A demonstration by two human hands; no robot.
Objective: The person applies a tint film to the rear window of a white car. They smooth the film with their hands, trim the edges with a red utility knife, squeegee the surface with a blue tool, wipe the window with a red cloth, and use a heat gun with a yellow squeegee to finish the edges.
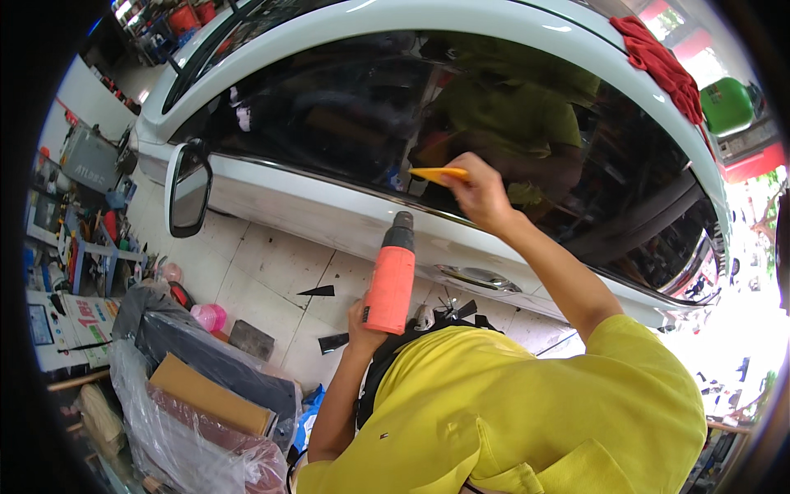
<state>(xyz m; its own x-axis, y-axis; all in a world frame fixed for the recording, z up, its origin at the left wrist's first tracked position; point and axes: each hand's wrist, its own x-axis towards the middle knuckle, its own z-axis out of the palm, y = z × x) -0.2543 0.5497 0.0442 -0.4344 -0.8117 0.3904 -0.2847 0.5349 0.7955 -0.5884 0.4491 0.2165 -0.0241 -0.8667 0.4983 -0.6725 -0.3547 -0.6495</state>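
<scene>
My left hand (360,333) is closed around an orange-red heat gun (391,288), whose black nozzle points toward the lower edge of the car window (321,123). Some of its fingers are hidden behind the tool. Farther up and to the right, my right hand (484,198) grips a small yellow squeegee (438,174) at the dark window glass, close to the sill; its thin edge points left. Whether that edge presses on the glass cannot be told. The white car door (329,194) runs below the window.
The side mirror (189,191) juts out at left, and a door handle (479,278) lies below my right forearm. A red cloth (658,62) hangs over the roof. Dark film scraps (318,291) lie on the tiled floor. Plastic-wrapped goods (197,370) stand at lower left.
</scene>
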